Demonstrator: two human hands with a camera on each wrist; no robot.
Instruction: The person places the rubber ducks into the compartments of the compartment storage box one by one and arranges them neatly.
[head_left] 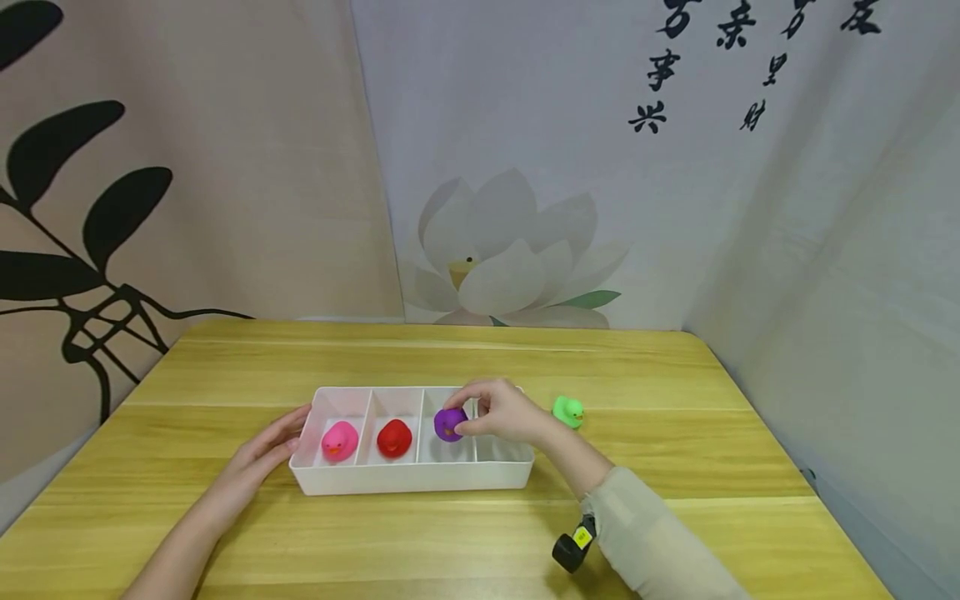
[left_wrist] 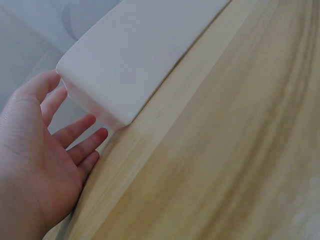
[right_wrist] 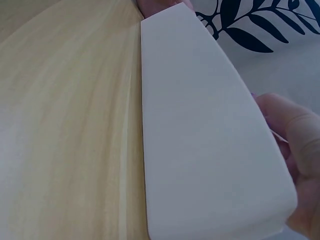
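1. On the wooden surface (head_left: 420, 546), in the head view, stands a white tray (head_left: 412, 480) with four compartments in one row. The pink duck (head_left: 340, 442) sits in the leftmost compartment, and the red duck (head_left: 394, 438) sits in the second.
2. At the third compartment, in the same view, is the purple duck (head_left: 450, 425). The right hand (head_left: 504, 412) has it in its grip, pinching it between thumb and fingers. I cannot tell if this duck touches the compartment's bottom.
3. To the right of the tray, the green duck (head_left: 567, 411) stands on the surface, near the right hand. A black device (head_left: 573, 546) with a yellow label is at the cuff of the light sleeve (head_left: 660, 537).
4. At the tray's left end is the left hand (head_left: 272, 444), with fingers touching it.
5. In the left wrist view, the left hand's grip is spread, its fingers only a little bent. The upper fingertips touch the tray's end near the rim.
6. In the right wrist view, the tray's long outer wall fills the middle. The right hand's fingers are partly hidden behind it, and only a trace of purple shows at a fingertip.
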